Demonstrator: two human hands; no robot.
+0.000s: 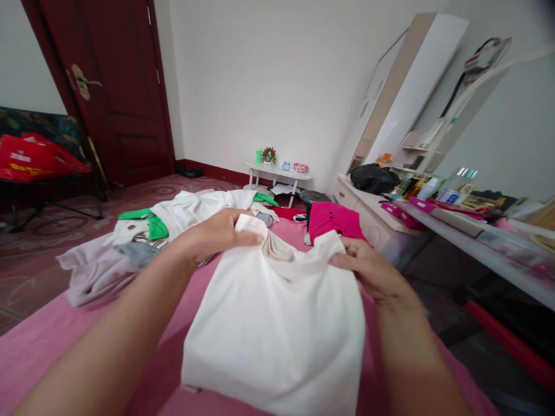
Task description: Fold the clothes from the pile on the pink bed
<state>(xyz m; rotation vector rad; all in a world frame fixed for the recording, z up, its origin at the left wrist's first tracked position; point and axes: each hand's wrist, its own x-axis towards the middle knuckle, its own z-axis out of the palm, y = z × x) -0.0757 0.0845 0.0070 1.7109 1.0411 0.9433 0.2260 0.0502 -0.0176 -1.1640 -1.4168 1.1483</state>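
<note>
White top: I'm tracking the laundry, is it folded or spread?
The white top looks folded: it forms a compact, straight-sided shape with no sleeves spread out.

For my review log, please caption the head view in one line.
Left hand and right hand hold a white garment near its neckline, over a pink cover.
</note>
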